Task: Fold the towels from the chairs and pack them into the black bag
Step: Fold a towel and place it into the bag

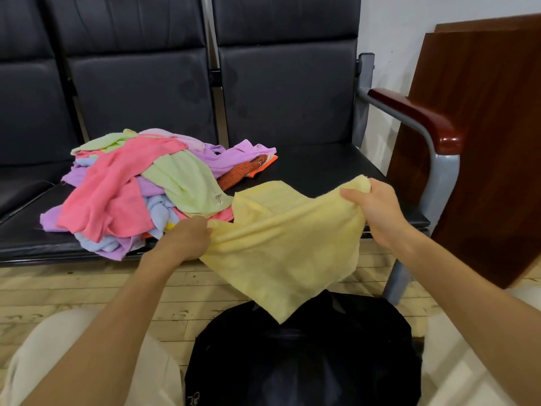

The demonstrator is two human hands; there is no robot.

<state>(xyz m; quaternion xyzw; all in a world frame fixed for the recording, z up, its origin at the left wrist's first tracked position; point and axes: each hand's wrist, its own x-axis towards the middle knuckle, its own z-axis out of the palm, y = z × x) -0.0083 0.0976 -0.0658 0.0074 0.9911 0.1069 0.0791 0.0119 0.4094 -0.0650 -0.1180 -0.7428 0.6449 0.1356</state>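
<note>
Both hands — left hand point(187, 238), right hand point(371, 212) — pinch the yellow towel point(278, 241); its loose corner, sagging below the fingers, may fold crooked.

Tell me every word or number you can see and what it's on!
Tag on the light green towel: printed marks, too small to read.
White logo on the black bag: blurred, unreadable.
No other writing shows.
</note>
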